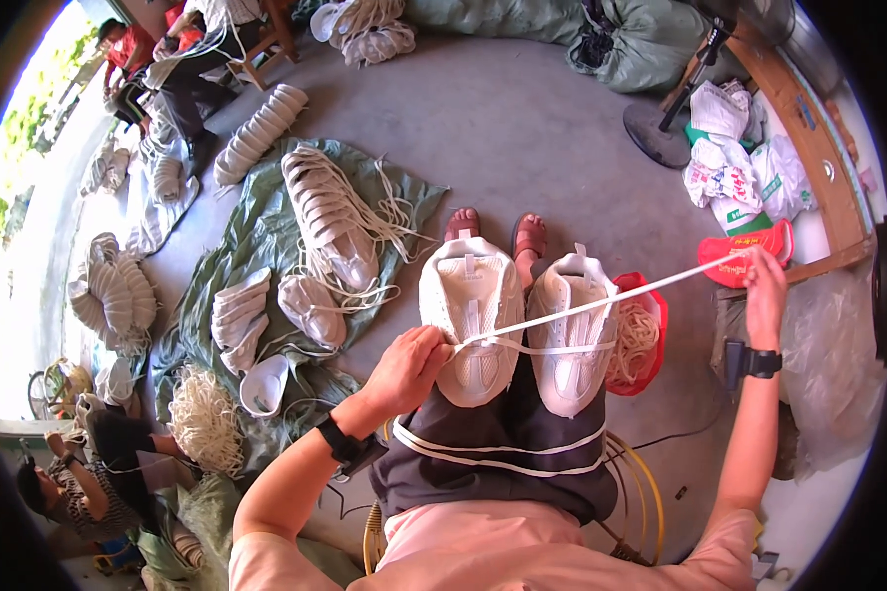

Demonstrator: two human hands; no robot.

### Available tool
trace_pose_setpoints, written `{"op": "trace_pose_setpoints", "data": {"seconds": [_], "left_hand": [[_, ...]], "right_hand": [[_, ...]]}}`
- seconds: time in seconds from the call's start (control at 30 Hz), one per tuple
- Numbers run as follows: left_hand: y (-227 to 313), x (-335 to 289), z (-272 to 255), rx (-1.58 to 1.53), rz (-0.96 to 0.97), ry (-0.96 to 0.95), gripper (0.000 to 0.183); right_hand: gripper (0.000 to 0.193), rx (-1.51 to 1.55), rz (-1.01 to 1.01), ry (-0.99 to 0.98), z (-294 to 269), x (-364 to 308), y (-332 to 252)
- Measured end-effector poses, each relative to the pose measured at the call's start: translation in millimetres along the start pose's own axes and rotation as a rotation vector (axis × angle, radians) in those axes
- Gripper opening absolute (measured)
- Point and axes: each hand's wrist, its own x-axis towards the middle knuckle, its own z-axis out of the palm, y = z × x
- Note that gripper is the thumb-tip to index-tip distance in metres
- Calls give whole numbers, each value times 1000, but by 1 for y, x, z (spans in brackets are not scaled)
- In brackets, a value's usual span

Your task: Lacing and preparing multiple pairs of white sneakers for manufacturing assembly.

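Note:
Two white sneakers, the left shoe point(466, 295) and the right shoe point(570, 330), rest side by side on my knees, toes toward me. A white shoelace point(611, 297) stretches taut from the left shoe up to the right. Raised far out to the right, my right hand point(767, 288) is closed on its end. My left hand point(411, 366) is closed at the outer edge of the left shoe, where the lace meets my fingers; the fingertips are partly hidden. Another lace strand crosses low over the right shoe. Loops of white cord point(503, 455) lie around my thighs.
Beside my right knee sits a red bag point(657, 340) of laces. Stacked shoe uppers point(330, 212) and a white bowl point(264, 386) lie on a green sheet point(217, 246) at left. Several people sit farther left. Plastic bags point(729, 172) and a black stand point(657, 136) are at right.

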Motion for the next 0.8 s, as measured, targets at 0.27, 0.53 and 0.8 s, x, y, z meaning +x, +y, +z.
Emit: {"op": "trace_pose_setpoints", "data": {"seconds": [0.27, 0.53, 0.8], "left_hand": [[-3, 3, -1, -30, -31, -44, 17], [-17, -4, 5, -382, -304, -62, 24], [15, 6, 1, -159, -337, -77, 21]], "right_hand": [[37, -144, 164, 432, -118, 50, 39], [23, 300, 130, -285, 51, -53, -9], [20, 249, 411, -729, 149, -127, -38]]}}
